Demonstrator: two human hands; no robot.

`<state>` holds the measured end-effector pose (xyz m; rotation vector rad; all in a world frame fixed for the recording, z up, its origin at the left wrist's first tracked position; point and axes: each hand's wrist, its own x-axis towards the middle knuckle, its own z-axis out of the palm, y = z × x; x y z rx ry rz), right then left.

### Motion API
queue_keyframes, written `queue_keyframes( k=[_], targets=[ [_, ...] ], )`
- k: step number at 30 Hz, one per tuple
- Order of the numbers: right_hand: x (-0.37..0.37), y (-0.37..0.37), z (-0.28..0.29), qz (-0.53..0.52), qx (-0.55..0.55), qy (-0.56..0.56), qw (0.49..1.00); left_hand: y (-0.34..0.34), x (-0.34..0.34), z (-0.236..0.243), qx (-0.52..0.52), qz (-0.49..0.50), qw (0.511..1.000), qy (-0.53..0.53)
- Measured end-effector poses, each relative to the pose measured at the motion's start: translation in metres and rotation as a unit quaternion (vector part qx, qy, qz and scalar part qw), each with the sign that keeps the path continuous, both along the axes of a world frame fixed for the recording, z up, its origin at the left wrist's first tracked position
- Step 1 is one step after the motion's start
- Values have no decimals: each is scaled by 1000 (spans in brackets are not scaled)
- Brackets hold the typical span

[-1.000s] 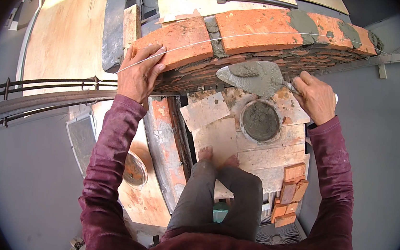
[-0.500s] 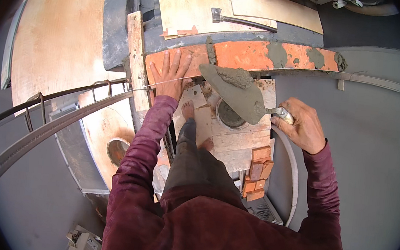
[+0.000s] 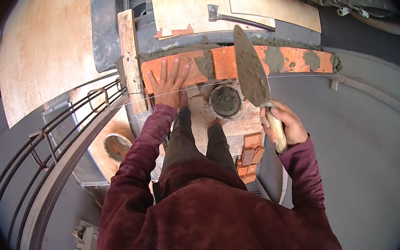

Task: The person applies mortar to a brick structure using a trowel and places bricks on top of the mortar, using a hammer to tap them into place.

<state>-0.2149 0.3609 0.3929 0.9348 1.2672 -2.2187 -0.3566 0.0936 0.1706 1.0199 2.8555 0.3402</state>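
Atop the brick wall, the left hand lay flat w/ fingers spread wide, palm pressed on an orange brick at the wall's left end. Right hand was closed tight round the pale wooden handle of a trowel; blade pointed up and away, smeared w/ grey mortar, its tip over the wall's top course. Grey mortar patches sat on the bricks further right. A thin string line ran across just in front of the wall, passing over the left hand's fingers. Between the hands, below the wall, stood a round bucket of mortar on pale boards. Loose orange bricks were stacked near the right knee. Left of the wall, an upright timber post; beyond it, a hammer on plywood.
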Motion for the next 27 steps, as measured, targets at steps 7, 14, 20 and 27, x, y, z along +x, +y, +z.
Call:
queue_keyframes(
  k=[7,14,20,27],
  targets=[
    [109,-17,22,379,531,12,758,-23,6,1,15,4,1000,-8],
    [51,-90,-51,313,562,19,766,-28,5,-10,48,7,999,2],
    [6,-92,-96,316,589,22,744,-26,4,-6,10,-6,1000,4],
    [40,-66,-115,255,545,17,798,-29,3,-5,21,-13,1000,-17]
  ],
)
